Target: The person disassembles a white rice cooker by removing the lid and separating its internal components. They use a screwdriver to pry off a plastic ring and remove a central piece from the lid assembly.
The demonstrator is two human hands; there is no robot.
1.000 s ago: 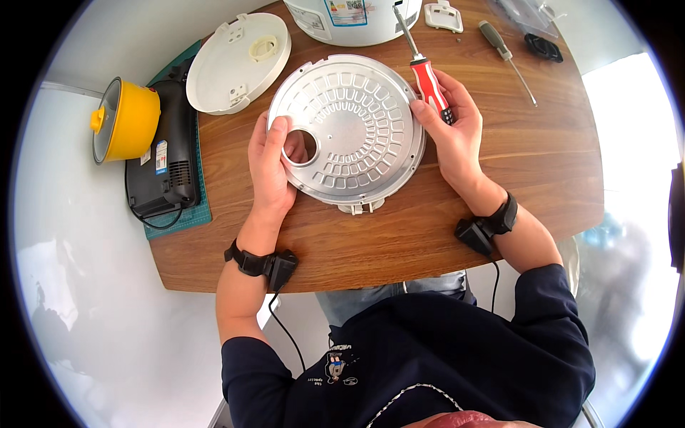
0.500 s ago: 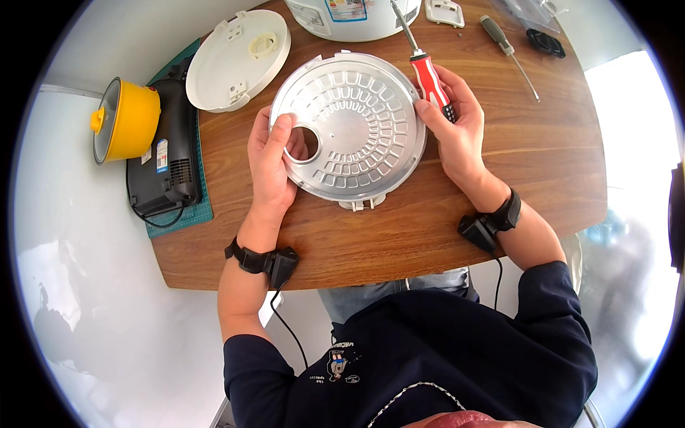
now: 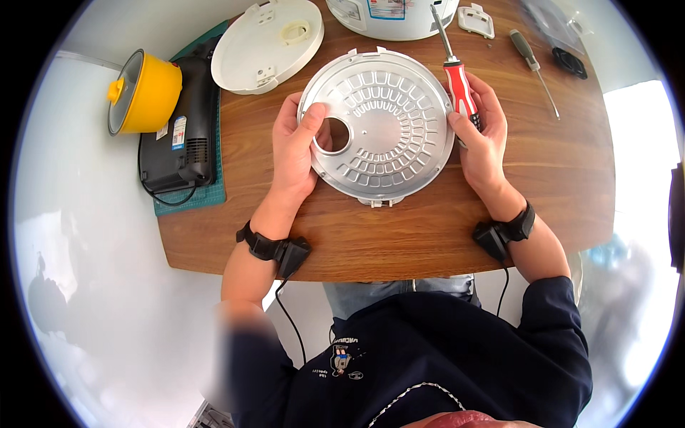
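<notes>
A round silver metal lid plate (image 3: 389, 132), with a pattern of raised pads and a round hole at its left, is held over the wooden table. My left hand (image 3: 294, 153) grips its left edge, thumb on top beside the hole and fingers underneath. My right hand (image 3: 489, 146) is closed around a red-and-white screwdriver (image 3: 459, 87), whose shaft points up and away. That hand's thumb also rests at the plate's right edge. White plastic tabs show along the plate's far and near rims.
Beyond the plate lie a white round cover (image 3: 250, 60) and a white appliance body (image 3: 399, 27). At far right are a white bracket (image 3: 477, 30), a grey-handled screwdriver (image 3: 526, 51) and a black part (image 3: 569, 64). A yellow pot (image 3: 153, 96) and black device (image 3: 175, 153) stand left, over a green mat (image 3: 214, 192).
The whole view has shifted, so the table and things appear farther right and slightly higher. Both hands keep their hold on the plate and screwdriver.
</notes>
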